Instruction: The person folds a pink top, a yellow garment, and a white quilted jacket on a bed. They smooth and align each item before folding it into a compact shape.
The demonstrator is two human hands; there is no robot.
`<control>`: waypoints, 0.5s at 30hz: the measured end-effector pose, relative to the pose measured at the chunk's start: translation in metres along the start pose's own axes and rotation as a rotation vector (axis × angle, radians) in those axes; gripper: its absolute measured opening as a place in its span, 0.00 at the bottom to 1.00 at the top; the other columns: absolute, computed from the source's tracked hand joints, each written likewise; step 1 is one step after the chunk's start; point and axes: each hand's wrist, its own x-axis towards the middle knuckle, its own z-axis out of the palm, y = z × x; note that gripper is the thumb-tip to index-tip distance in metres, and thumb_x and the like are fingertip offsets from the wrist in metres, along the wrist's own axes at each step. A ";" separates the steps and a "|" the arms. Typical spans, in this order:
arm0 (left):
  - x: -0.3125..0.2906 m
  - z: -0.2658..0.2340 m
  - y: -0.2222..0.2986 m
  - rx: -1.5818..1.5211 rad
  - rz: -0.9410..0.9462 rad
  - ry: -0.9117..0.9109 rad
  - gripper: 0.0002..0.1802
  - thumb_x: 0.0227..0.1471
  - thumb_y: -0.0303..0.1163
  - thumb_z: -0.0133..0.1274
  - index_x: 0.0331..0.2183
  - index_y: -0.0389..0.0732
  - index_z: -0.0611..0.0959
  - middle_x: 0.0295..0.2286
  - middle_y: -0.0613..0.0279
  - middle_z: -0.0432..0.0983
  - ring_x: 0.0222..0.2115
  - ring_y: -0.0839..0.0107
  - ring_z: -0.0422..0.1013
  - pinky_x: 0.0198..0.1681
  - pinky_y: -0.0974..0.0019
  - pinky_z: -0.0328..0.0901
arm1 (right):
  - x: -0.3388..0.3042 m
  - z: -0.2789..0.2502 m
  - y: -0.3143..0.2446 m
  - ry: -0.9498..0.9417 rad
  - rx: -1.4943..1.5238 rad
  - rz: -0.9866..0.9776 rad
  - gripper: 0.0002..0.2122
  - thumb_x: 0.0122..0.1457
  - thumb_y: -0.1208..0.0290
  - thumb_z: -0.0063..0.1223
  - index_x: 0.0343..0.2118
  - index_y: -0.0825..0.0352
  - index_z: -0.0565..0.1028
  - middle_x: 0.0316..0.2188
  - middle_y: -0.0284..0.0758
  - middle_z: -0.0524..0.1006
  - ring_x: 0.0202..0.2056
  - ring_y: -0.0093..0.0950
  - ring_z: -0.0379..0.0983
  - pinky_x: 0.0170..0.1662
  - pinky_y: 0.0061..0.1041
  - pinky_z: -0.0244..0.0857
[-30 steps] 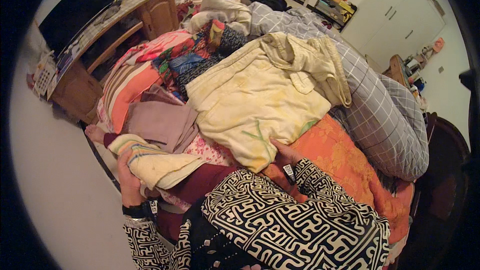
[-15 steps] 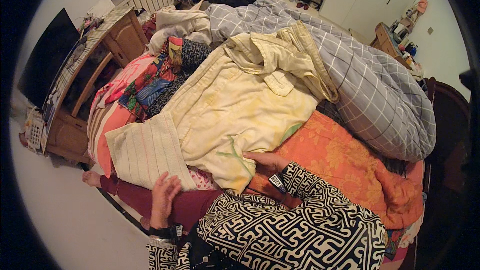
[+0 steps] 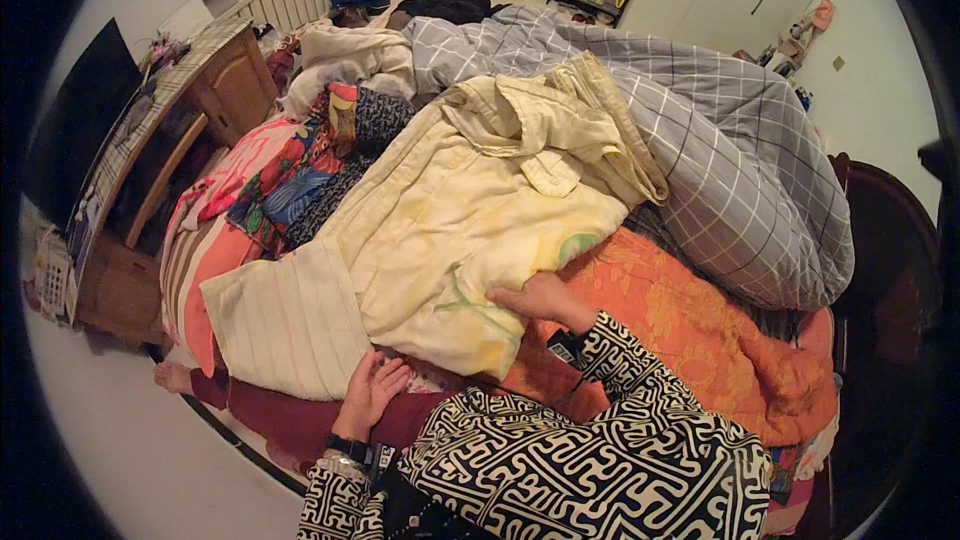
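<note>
A cream-and-yellow blanket (image 3: 440,210) with green markings lies rumpled across the bed, its far end bunched up. At its left, a pale striped flap of cloth (image 3: 285,320) spreads flat; whether it belongs to the blanket I cannot tell. My right hand (image 3: 548,300) grips the blanket's near right edge, thumb on top and fingertips partly hidden in the fabric. My left hand (image 3: 374,392) is palm up with fingers apart, beside the flap's near corner and above my dark red trouser leg (image 3: 290,420).
An orange patterned cover (image 3: 670,330) lies to the right under a thick grey checked quilt (image 3: 720,160). Colourful clothes (image 3: 300,180) are heaped at the left. Beyond the bed's left side stands a wooden cabinet (image 3: 225,90), with a white wardrobe (image 3: 735,0) at the back.
My left hand has moved right and turned its palm up near the flap's corner. My right hand has moved slightly right and up, shifting the blanket's near edge.
</note>
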 end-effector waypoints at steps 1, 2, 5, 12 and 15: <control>0.000 0.000 -0.003 0.006 -0.014 -0.003 0.31 0.56 0.51 0.53 0.48 0.35 0.66 0.51 0.34 0.63 0.49 0.47 0.68 0.54 0.51 0.67 | -0.002 -0.002 -0.004 0.055 -0.034 -0.039 0.32 0.55 0.36 0.47 0.37 0.69 0.79 0.32 0.47 0.80 0.36 0.41 0.77 0.42 0.33 0.69; 0.002 0.000 -0.007 0.011 -0.025 -0.010 0.34 0.55 0.52 0.54 0.50 0.34 0.64 0.52 0.34 0.61 0.50 0.47 0.67 0.55 0.51 0.66 | 0.000 -0.005 -0.009 0.015 0.118 0.012 0.27 0.57 0.46 0.52 0.43 0.71 0.77 0.37 0.43 0.80 0.41 0.36 0.76 0.46 0.30 0.68; 0.002 -0.001 -0.005 0.024 -0.070 -0.036 0.37 0.55 0.55 0.52 0.51 0.34 0.66 0.52 0.38 0.63 0.52 0.48 0.65 0.55 0.50 0.64 | -0.003 -0.002 -0.040 -0.001 0.891 -0.202 0.22 0.57 0.64 0.59 0.51 0.72 0.71 0.46 0.36 0.76 0.47 0.28 0.72 0.52 0.28 0.66; -0.020 0.025 0.048 -0.184 0.169 -0.344 0.40 0.58 0.61 0.41 0.61 0.41 0.63 0.55 0.54 0.68 0.55 0.57 0.65 0.59 0.50 0.58 | -0.068 0.004 -0.122 -0.392 0.943 0.029 0.27 0.57 0.59 0.60 0.57 0.66 0.68 0.53 0.35 0.72 0.53 0.27 0.68 0.59 0.29 0.60; -0.033 0.021 0.066 -0.285 0.263 -0.385 0.37 0.59 0.56 0.45 0.59 0.39 0.66 0.53 0.54 0.69 0.53 0.58 0.67 0.58 0.52 0.61 | -0.091 0.002 -0.143 -0.606 0.781 0.196 0.25 0.55 0.56 0.62 0.52 0.63 0.71 0.42 0.31 0.72 0.41 0.22 0.66 0.46 0.24 0.57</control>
